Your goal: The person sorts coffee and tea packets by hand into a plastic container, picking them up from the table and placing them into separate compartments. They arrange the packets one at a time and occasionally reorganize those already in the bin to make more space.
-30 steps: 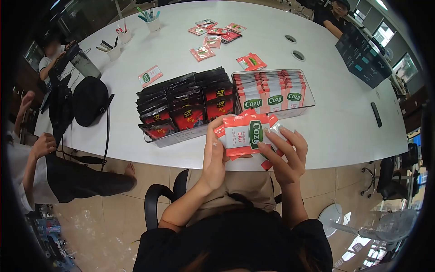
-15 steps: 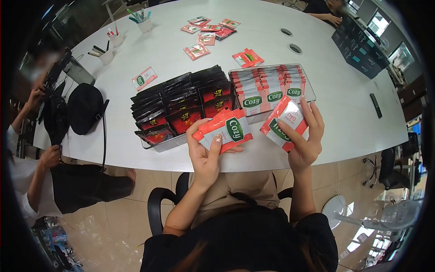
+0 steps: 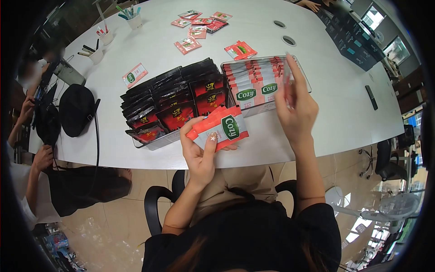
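In my left hand [image 3: 199,152] a few overlapping pink Cozy sachets [image 3: 230,127] are pinched under the thumb, above the table's near edge. My right hand [image 3: 297,106] is over the right end of a wire basket [image 3: 267,108] of upright Cozy sachets [image 3: 246,94]. Its fingers point away and are blurred by motion; a blurred sachet edge seems to show between them. Left of that basket, another basket [image 3: 163,141] holds rows of black and red G7 sachets [image 3: 179,113].
Loose sachets [image 3: 188,45] lie at the far middle, with one Cozy sachet [image 3: 135,75] at left. Pen cups [image 3: 134,21], a black bag [image 3: 78,109], a dark box [image 3: 353,41] and a black remote [image 3: 371,97] are around. A person's hand [image 3: 43,157] is at left.
My right hand has moved up and away, from beside the left hand's sachets to the right end of the Cozy basket. My left hand still grips its sachets. The view has shifted slightly.
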`<action>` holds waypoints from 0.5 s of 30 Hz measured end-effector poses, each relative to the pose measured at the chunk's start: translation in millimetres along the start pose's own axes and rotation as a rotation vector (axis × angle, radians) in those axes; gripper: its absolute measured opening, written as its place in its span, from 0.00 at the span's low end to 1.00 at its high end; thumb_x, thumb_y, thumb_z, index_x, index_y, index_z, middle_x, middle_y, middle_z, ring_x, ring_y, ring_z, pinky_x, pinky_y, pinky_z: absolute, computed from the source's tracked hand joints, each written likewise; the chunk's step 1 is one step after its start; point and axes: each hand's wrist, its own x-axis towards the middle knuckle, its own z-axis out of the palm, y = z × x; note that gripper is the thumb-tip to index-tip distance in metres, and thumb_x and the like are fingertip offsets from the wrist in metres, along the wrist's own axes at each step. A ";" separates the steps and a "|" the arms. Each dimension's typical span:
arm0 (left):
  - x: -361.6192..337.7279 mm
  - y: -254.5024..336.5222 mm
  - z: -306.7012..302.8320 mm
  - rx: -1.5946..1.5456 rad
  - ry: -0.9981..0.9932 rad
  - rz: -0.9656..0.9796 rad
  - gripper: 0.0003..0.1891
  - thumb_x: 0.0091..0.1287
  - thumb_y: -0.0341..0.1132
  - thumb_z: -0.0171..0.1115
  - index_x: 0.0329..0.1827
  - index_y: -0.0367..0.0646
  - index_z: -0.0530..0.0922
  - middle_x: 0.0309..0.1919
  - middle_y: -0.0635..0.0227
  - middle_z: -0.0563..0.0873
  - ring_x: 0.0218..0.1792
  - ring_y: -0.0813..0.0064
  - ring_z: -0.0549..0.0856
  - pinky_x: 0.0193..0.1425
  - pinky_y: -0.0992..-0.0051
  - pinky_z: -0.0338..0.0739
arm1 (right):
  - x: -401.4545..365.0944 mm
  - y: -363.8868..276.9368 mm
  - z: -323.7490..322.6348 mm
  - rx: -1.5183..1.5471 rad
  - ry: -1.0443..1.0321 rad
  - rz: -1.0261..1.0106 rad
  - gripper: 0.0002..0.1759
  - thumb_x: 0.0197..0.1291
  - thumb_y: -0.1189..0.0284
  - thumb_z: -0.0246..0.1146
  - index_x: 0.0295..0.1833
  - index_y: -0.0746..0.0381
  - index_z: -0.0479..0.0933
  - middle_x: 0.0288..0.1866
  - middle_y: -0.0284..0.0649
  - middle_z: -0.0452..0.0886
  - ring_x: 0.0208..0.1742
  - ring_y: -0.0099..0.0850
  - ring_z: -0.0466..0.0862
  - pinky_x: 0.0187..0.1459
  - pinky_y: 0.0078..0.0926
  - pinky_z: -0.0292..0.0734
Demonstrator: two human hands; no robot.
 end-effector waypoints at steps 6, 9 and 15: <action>-1.6 -2.0 -0.5 0.065 -0.005 0.036 0.22 0.71 0.25 0.49 0.66 0.39 0.55 0.51 0.52 0.75 0.35 0.59 0.86 0.37 0.62 0.87 | 8.8 -5.9 28.7 0.011 -0.309 0.138 0.25 0.54 0.75 0.65 0.60 0.57 0.74 0.17 0.33 0.68 0.18 0.25 0.69 0.24 0.23 0.66; -1.9 -4.2 -4.2 0.110 -0.035 0.075 0.22 0.71 0.24 0.49 0.66 0.39 0.55 0.51 0.52 0.75 0.35 0.61 0.86 0.37 0.63 0.87 | 8.7 -10.6 30.9 0.206 -0.514 0.228 0.24 0.56 0.70 0.66 0.59 0.58 0.75 0.18 0.36 0.75 0.20 0.30 0.76 0.25 0.28 0.69; -2.7 -1.7 -6.9 0.055 -0.084 0.037 0.22 0.71 0.24 0.48 0.66 0.39 0.55 0.50 0.51 0.76 0.35 0.61 0.86 0.37 0.64 0.86 | 22.0 1.1 17.3 0.279 -0.409 0.212 0.14 0.62 0.67 0.64 0.51 0.61 0.80 0.24 0.38 0.79 0.26 0.26 0.77 0.30 0.26 0.70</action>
